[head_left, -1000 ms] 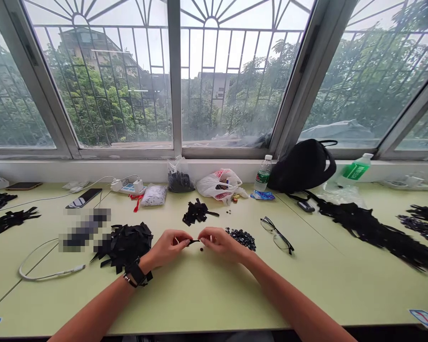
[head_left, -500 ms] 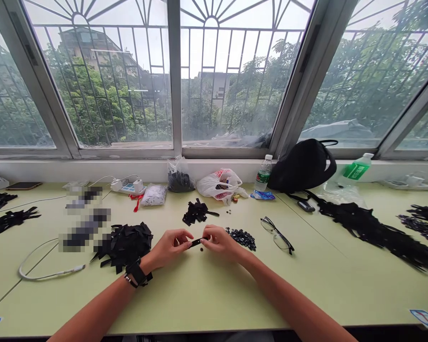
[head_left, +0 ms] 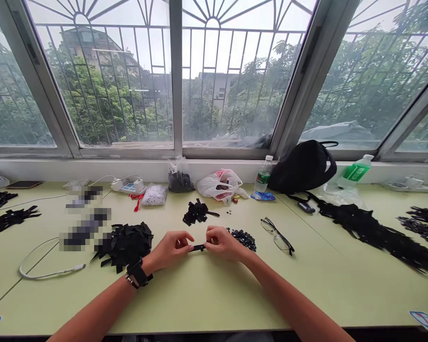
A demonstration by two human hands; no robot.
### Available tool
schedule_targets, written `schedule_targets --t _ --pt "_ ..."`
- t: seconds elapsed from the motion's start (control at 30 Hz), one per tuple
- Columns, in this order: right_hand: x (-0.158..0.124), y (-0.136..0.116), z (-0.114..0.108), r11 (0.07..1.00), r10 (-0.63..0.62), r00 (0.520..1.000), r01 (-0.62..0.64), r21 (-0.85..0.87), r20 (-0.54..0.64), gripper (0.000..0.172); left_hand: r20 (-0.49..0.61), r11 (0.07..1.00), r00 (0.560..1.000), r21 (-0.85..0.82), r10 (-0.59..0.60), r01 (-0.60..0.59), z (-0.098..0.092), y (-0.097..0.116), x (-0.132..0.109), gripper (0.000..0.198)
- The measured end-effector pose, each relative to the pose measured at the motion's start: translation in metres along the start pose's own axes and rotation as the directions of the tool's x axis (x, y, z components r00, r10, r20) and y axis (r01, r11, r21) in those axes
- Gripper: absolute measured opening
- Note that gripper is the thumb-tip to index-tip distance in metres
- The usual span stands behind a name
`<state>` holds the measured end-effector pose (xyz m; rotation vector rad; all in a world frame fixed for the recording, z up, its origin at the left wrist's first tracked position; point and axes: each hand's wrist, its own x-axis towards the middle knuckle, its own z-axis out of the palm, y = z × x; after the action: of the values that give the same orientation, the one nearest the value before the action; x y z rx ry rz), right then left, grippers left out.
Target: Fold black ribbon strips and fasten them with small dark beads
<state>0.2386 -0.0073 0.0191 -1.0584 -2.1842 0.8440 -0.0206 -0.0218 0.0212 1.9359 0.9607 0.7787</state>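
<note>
A short black strip (head_left: 199, 248) lies level between my hands, just above the light green table (head_left: 214, 294). My left hand (head_left: 170, 249) pinches its left end, and my right hand (head_left: 223, 243) grips its right end. A black wristwatch (head_left: 138, 273) sits on my left wrist. Beside my left hand lies a heap of cut black strips (head_left: 124, 247). Dark beads (head_left: 243, 240) are piled just past my right fingers. A smaller bunch of black strips (head_left: 197, 212) lies further forward.
Eyeglasses (head_left: 277, 236) lie right of the beads. Along the window stand a black bag (head_left: 302, 166), bottles, plastic bags and a power strip (head_left: 127, 186). A white cable (head_left: 46, 251) curves at the left. Long black fringes (head_left: 374, 235) stretch across the right of the table.
The strip has dropped slightly and turned level between my fingers. My right hand has closed on its right end. The small dark bead on the table below it no longer shows.
</note>
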Motion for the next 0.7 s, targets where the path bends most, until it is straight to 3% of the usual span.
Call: schedule_targets --t 0.53,0.7 --pt "-0.0023 -0.0014 0.0002 0.998 -0.029 0.999 0.031 -0.052 0.04 0.02 0.076 0.99 0.995 0.118 0.067 -0.075 0.0 0.0055 -0.0034 0.025" --pt "0.0005 -0.0003 -0.0056 0.995 -0.058 0.998 0.055 -0.079 -0.037 0.018 0.121 0.969 0.985 0.198 0.122 -0.145 -0.0011 0.007 -0.0055 0.035"
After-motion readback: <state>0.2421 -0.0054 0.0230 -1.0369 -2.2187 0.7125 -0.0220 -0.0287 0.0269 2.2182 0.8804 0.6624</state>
